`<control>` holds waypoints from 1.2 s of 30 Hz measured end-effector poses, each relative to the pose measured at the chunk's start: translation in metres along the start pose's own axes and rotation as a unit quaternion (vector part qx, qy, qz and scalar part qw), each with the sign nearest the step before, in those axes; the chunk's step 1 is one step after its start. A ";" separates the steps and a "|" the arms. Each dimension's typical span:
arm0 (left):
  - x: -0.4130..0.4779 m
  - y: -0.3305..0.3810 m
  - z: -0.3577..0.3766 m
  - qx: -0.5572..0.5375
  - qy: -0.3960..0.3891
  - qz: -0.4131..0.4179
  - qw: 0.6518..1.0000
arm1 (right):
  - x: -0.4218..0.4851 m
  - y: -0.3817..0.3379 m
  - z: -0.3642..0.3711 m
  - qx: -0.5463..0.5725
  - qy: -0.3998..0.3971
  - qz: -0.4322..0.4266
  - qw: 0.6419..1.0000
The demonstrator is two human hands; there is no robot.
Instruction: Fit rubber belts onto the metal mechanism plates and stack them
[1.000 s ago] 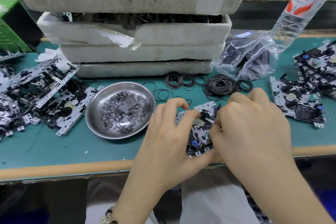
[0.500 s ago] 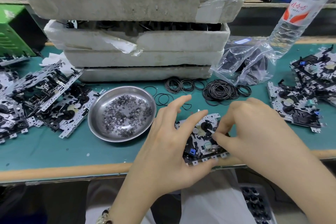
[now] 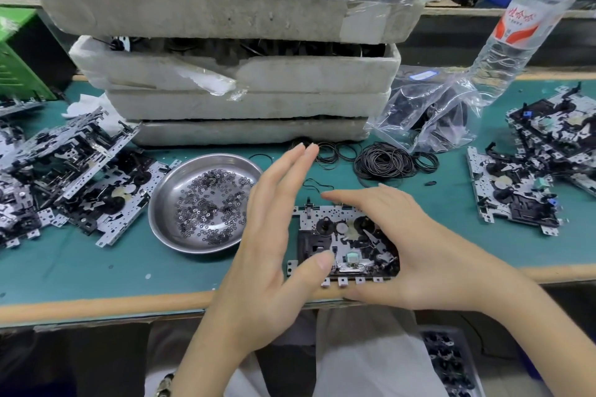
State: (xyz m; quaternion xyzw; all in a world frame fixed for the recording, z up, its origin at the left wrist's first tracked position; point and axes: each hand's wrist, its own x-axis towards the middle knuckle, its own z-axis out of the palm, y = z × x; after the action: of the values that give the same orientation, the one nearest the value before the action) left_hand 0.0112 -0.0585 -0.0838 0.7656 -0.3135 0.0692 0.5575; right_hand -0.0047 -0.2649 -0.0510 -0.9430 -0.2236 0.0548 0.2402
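A metal mechanism plate [image 3: 338,235] with black wheels lies flat near the bench's front edge. My right hand [image 3: 429,255] spans it from the right, index finger along its far edge and thumb under its near edge. My left hand [image 3: 267,235] stands at its left with fingers straight and raised, only the thumb touching the plate. A pile of black rubber belts [image 3: 383,164] lies behind the plate, and one loose belt [image 3: 317,185] sits just beyond its far edge.
A steel bowl [image 3: 161,203] of small washers stands left of the plate. Heaps of mechanism plates lie at the left [image 3: 64,171] and right [image 3: 516,200]. Stacked foam trays [image 3: 242,80] fill the back, with a plastic bag [image 3: 429,113] and a water bottle [image 3: 522,29] to their right.
Both hands have drawn apart from the middle of the plate. My left fingers straightened and lifted off it, and my right hand moved to span its edges.
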 end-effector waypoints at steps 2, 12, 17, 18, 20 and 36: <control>0.000 0.000 0.000 0.000 0.004 0.001 1.000 | -0.002 0.001 0.000 -0.001 0.037 -0.012 0.999; 0.000 -0.001 0.002 0.021 0.020 0.012 1.000 | -0.037 0.052 -0.041 0.038 0.456 0.291 0.840; 0.000 0.000 0.002 0.033 0.021 0.010 0.999 | -0.025 0.071 -0.050 -0.119 0.362 0.465 0.799; 0.000 0.000 0.002 0.035 0.022 0.007 0.999 | -0.022 0.072 -0.049 -0.128 0.330 0.480 0.803; 0.000 0.000 0.002 0.037 0.025 0.004 0.999 | -0.018 0.069 -0.045 -0.160 0.301 0.497 0.798; -0.002 0.002 0.002 0.048 0.038 -0.008 0.998 | 0.013 0.045 0.004 -0.339 0.372 0.183 0.845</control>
State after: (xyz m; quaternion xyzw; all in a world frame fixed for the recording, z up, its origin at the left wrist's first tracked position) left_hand 0.0084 -0.0597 -0.0834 0.7908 -0.2825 0.1086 0.5321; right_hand 0.0238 -0.2929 -0.0764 -0.9391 0.0542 -0.3366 -0.0431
